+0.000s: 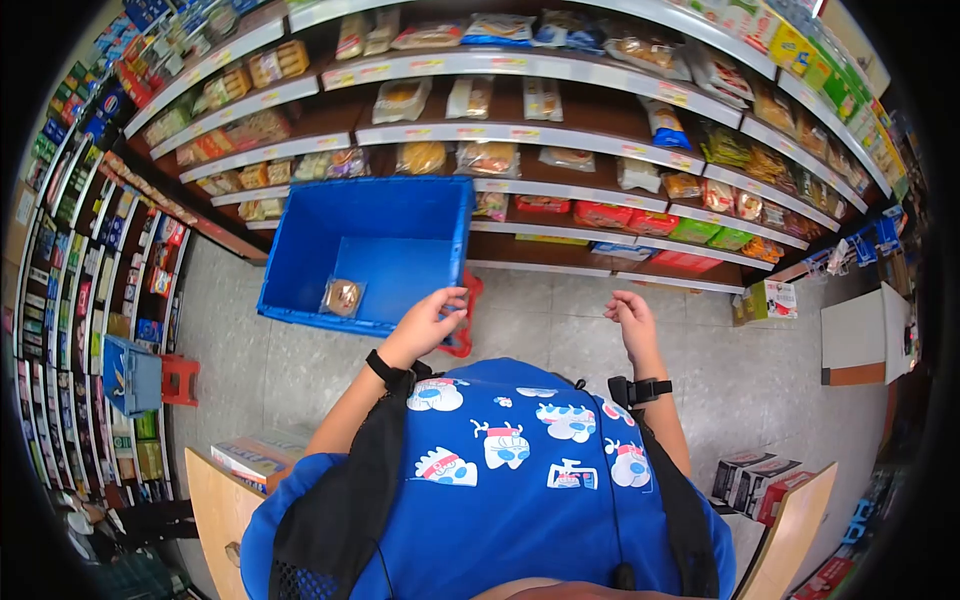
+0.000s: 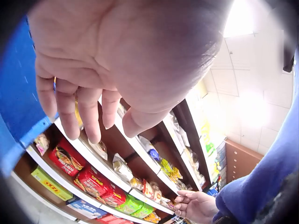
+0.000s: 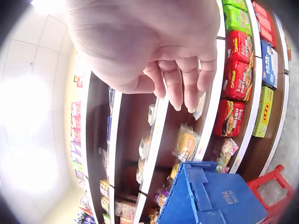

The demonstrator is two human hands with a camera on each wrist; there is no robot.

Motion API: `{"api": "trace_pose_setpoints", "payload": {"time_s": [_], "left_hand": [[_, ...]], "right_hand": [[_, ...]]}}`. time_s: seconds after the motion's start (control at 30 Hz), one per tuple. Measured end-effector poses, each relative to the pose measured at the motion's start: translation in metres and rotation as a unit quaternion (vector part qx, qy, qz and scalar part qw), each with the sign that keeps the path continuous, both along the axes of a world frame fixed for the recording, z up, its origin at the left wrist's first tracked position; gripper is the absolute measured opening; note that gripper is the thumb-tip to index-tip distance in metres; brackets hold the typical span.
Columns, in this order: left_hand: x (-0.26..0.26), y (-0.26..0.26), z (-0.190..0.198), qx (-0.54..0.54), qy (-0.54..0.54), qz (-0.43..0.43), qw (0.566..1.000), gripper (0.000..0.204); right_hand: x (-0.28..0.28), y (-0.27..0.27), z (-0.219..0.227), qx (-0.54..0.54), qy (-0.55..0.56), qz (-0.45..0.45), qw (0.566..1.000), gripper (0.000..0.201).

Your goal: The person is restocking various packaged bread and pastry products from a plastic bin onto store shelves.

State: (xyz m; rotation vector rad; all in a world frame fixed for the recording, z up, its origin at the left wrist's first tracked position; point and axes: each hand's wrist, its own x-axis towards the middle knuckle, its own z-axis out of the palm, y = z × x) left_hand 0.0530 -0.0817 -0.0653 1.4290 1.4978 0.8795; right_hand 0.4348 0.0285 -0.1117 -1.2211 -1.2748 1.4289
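My left hand [image 1: 432, 322] hangs beside the right wall of a blue plastic crate [image 1: 462, 225], its fingers loosely bent and holding nothing. In the left wrist view the palm and dangling fingers show bare, with the crate at the left edge. One packaged round pastry [image 1: 343, 297] in clear wrap lies on the crate's floor near its front left. Farther right, my right hand [image 1: 630, 312] is held out over the floor in front of the shelves, fingers relaxed and nothing in them. The right wrist view shows its bare palm [image 3: 140, 37].
Shelves of packaged bread [image 1: 488, 158] and red noodle packs [image 1: 603, 215] stretch across the front. A red stool [image 1: 474, 290] stands under the crate. Another blue crate [image 1: 133, 375] sits on a red stool at left. A carton [image 1: 770, 302] stands on the floor at right.
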Motion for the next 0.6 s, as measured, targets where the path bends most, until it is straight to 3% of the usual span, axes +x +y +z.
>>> {"api": "trace_pose_setpoints", "payload": {"time_s": [0.27,0.33,0.6], "left_hand": [[-0.131,-0.070,-0.038,-0.034,-0.065,0.085,0.994,0.038],[-0.151,-0.080,-0.032,-0.020,-0.029,0.078,0.996,0.038],[-0.186,-0.097,-0.028,-0.044,-0.052,0.101,0.993,0.038]], "right_hand": [[-0.127,-0.045,0.003,0.001,-0.061,0.032,0.998,0.024],[-0.150,-0.053,0.002,0.011,-0.041,0.037,0.998,0.024],[-0.191,-0.061,0.006,-0.001,-0.076,0.087,0.993,0.026]]}}
